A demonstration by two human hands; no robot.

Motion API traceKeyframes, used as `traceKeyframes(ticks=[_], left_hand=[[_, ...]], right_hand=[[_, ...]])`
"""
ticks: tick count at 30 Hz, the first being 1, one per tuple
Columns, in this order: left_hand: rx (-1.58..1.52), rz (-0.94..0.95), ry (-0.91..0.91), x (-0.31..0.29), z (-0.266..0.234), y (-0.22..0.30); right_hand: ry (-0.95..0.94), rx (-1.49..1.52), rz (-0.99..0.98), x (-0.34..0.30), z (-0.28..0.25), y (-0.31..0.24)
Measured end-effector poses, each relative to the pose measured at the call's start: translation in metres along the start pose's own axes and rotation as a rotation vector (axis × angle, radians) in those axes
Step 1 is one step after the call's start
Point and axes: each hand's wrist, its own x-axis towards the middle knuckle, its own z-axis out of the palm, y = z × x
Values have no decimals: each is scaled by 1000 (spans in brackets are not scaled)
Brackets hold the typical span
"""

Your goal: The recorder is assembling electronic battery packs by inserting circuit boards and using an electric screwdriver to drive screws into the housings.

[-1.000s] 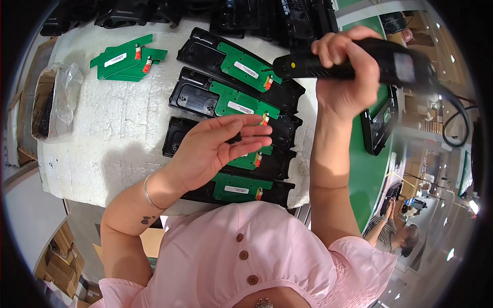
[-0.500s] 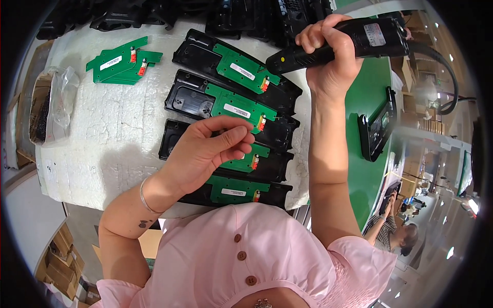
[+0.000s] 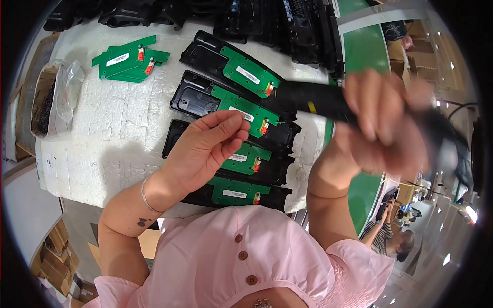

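Observation:
My right hand (image 3: 380, 123), smeared by motion, grips a black corded electric screwdriver (image 3: 318, 100). The tool lies nearly level, its front end pointing left over the right end of the farthest black plastic housing (image 3: 203, 54). Several such housings lie side by side, each with a green circuit board (image 3: 246, 72) that carries a white label and a red-and-white part. Over the second board (image 3: 223, 102) is my left hand (image 3: 205, 146), thumb and fingertips pinched together. Whatever those fingers hold, if anything, is too small or hidden to make out.
Loose green circuit boards (image 3: 120, 59) overlap on the white foam surface (image 3: 110, 138) at the far left. Beside them stands an open box lined with plastic (image 3: 43, 102), holding small dark pieces. Black plastic parts (image 3: 246, 18) crowd the far edge. Another person (image 3: 387, 238) sits off to the right.
My right hand has swung down and to the right with the screwdriver, which now lies flatter. My left hand has shifted slightly left, still pinched.

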Motion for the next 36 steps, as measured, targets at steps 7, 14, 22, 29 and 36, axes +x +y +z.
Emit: traceKeyframes(ticks=[7, 14, 22, 29, 36], left_hand=[[-92, 0, -99, -3, -9, -1], [-192, -30, -202, -5, 4, -5], [73, -61, -59, -2, 5, -5], [160, -71, -84, -3, 3, -2], [242, -39, -1, -3, 3, -3]], right_hand=[[-108, -14, 44, -11, 32, -21], [-107, -21, 19, -12, 31, -6], [409, -238, 93, 11, -35, 61], [442, -270, 124, 13, -43, 69], [391, -242, 187, 18, -50, 75]])
